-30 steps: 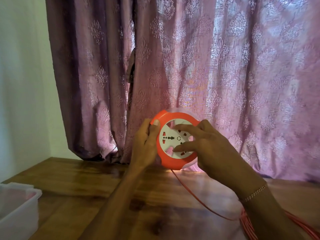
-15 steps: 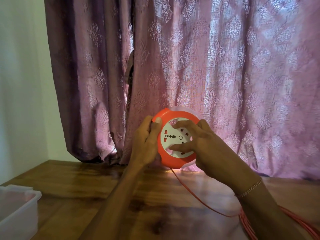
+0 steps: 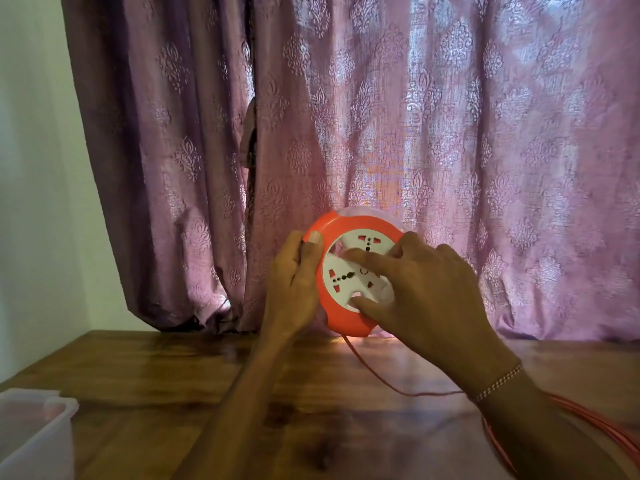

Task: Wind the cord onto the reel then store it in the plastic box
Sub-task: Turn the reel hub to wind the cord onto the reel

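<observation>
The reel (image 3: 349, 275) stands on edge above the far side of the table (image 3: 156, 372), gripped at its left rim by the left hand (image 3: 294, 285). The right hand (image 3: 426, 289) presses straight fingers into the white socket face to turn it. The cord (image 3: 391, 382) trails right. Winding goes best with the rim held steady and turns kept even. The plastic box (image 3: 38, 434) waits near left.
</observation>
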A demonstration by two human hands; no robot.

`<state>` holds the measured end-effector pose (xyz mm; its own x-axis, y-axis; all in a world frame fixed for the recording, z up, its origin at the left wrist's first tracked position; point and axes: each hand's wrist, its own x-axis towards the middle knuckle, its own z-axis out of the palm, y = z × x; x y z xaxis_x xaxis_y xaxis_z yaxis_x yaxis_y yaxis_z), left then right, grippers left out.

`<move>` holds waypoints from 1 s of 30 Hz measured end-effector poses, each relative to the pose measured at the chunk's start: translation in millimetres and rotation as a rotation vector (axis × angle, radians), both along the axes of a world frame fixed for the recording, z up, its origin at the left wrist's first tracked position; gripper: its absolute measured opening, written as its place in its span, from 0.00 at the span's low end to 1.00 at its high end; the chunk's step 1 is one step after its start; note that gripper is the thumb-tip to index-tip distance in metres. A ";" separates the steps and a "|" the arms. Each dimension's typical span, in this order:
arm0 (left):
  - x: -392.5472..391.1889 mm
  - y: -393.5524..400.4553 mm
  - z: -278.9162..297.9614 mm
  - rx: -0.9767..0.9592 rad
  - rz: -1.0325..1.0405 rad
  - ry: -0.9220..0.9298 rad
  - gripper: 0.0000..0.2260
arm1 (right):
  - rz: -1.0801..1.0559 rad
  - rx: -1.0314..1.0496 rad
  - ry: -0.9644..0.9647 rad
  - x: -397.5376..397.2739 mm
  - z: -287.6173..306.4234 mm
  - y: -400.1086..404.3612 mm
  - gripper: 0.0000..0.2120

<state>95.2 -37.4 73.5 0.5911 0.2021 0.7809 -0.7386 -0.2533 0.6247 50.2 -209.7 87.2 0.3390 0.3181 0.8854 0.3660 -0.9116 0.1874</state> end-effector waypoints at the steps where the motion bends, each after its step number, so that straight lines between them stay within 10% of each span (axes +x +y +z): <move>1: 0.3 0.1 0.2 0.001 0.003 -0.006 0.19 | -0.004 0.042 -0.008 0.7 -0.9 2.3 0.28; 13: 4.0 5.9 0.6 -0.035 0.025 0.049 0.19 | 0.212 -0.002 -0.011 6.0 8.1 -12.0 0.09; 18: 1.9 4.7 0.1 -0.006 0.059 0.025 0.19 | 0.240 -0.186 0.161 10.9 8.2 -14.4 0.25; 30: 1.6 1.2 -0.3 -0.013 -0.002 0.019 0.17 | 0.151 -0.232 0.061 8.5 3.6 -5.2 0.20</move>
<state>96.8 -36.2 73.2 0.6060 0.2108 0.7670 -0.7273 -0.2437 0.6417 58.7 -214.9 90.9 0.3227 0.5610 0.7623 0.5110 -0.7812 0.3586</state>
